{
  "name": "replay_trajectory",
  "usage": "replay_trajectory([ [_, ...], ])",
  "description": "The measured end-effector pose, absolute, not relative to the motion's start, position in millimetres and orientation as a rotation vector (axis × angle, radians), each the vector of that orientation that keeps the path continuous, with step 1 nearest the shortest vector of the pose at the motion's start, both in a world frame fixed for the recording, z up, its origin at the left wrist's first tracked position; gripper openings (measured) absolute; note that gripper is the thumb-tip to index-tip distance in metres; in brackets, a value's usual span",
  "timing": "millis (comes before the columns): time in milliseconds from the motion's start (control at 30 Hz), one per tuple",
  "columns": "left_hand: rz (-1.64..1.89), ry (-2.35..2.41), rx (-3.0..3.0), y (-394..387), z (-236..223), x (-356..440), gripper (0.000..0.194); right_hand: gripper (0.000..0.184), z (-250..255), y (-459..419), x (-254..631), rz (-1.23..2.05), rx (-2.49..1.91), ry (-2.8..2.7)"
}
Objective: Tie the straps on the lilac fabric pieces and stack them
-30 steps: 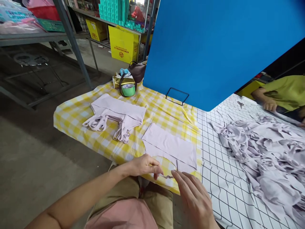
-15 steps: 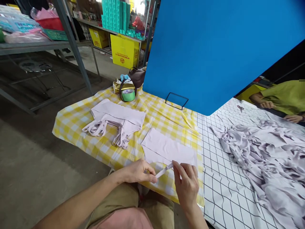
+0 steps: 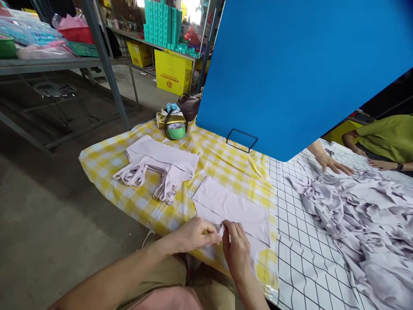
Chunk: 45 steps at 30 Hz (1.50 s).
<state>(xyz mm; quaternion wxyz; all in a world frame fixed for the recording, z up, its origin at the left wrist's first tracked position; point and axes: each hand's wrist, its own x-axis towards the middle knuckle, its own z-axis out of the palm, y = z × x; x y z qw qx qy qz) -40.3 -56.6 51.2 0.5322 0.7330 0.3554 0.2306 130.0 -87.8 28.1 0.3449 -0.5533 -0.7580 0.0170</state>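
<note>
While you pinch a pale strip (image 3: 221, 231) between both hands, fine fingerwork is under way at the worktop's near edge

Your left hand (image 3: 200, 234) and right hand (image 3: 237, 249) meet with thumbs and forefingers drawn narrow on the strip, above the near edge of the yellow-checked tablecloth (image 3: 103, 165), towards its near right corner. Judging by that grip, the step in hand is handling the strip itself; the next move calls for a light, precise pinch and enough slack not to drag the cloth beneath.

Just beyond your fingers lies a flat lilac garment piece (image 3: 234, 206), its dark seam line running along it and its lower part partly behind your right hand. Left of it, nearer the worktop's left edge, rest strappy lilac garments (image 3: 163, 157), loops towards you. At the far edge stand a roll of green tape (image 3: 176, 131) and, further right, a large blue panel (image 3: 290, 77). Past the checked cloth's right edge, a heap of lilac fabric (image 3: 361, 211) lies on a white gridded cloth (image 3: 303, 262), with a co-worker's hand (image 3: 332, 164) reaching over it.

Your fingertips cover most of the strip, so you cannot tell whether it joins the garment piece. The blue panel hides whoever owns that reaching hand, and the heap is cut off at the right.
</note>
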Motion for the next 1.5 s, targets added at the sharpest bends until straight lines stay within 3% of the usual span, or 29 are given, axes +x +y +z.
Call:
replay_trajectory([
  [100, 0.631, 1.035, 2.116, -33, 41, -40, 0.014, 0.018, 29, -83, 130, 0.438, -1.628, -1.666],
  [233, 0.505, 0.977, 2.621, -2, 29, -33, 0.012, 0.019, 36, -73, 131, 0.970, -1.618, -1.213],
  [433, 0.356, 0.860, 2.896, 16, 21, -20, 0.014, 0.021, 37, -60, 130, 1.172, -1.514, -0.951],
  [700, 0.435, 0.941, 2.519, 28, 24, -20, 0.009, 0.028, 28, -43, 129, 0.823, -1.859, -1.377],
  [867, 0.406, 0.913, 2.472, 34, 24, -20, 0.012, 0.031, 25, -35, 128, 0.562, -1.830, -1.647],
  [1500, 0.367, 0.846, 2.422, 41, 25, -19, 0.012, 0.029, 16, -29, 128, 0.305, -1.668, -1.920],
])
